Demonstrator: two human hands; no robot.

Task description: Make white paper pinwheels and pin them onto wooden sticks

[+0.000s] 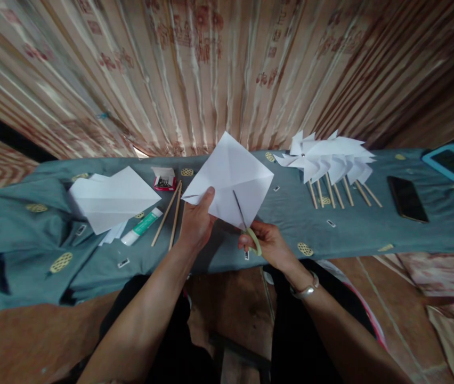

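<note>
Pinched between thumb and fingers, the near-left edge of a square white paper sheet (233,160) is grasped by the left hand (199,220), thumb on top. The right hand (269,242) is closed around the handle of a pair of scissors with pale green grips and dark metal blades (246,226). The sheet is held up over the middle of the teal patterned cloth (283,234), one corner towards the person, and a blade lies over it from that near corner towards the centre.

Cutting looks partway through: a slit seems to run in from the left corner, while at the far and right corners only creases can be made out. None of the sheet's corners is curled inwards.

To the right lies an overlapping row of white paper pinwheels (333,154) on pale wooden sticks (338,196), apparently finished; a hub shows on the leftmost one. To the left, materials appear to remain unused: a pile of creased white paper (119,194), two loose wooden sticks (167,214) and an open red-and-white cardboard box of small metal pieces (164,181). Whether the pile's sheets have slits cannot be told.
</note>
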